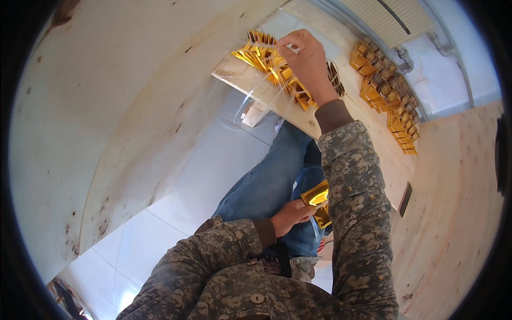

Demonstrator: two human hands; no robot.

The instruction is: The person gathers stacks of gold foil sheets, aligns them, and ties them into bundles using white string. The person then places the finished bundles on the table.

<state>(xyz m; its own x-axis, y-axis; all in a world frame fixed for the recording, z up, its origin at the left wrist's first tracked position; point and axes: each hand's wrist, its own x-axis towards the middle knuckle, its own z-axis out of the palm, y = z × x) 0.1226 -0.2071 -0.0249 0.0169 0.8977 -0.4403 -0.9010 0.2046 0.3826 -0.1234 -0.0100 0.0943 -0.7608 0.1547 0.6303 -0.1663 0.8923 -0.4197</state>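
Observation:
My left hand [292, 216] is low, in front of my jeans, closed around shiny gold foil packets [318, 195]. Up over the wooden table, my right hand [305, 57] has thumb and fingers pinched together on what looks like a thin pale strip [264, 46]. Beneath and beside that hand lies a row of gold foil packets [258, 57], standing close together on edge, partly covered by the hand and wrist. Clear thin strips [250, 98] trail from this row over the table's near edge.
More gold packets [381, 88] stand in stacked rows along the table's far right side. The wooden tabletop [368, 133] ends above my legs. A big pale wooden panel [106, 106] rises at left, another board [453, 213] at right. Pipes [448, 48] run behind.

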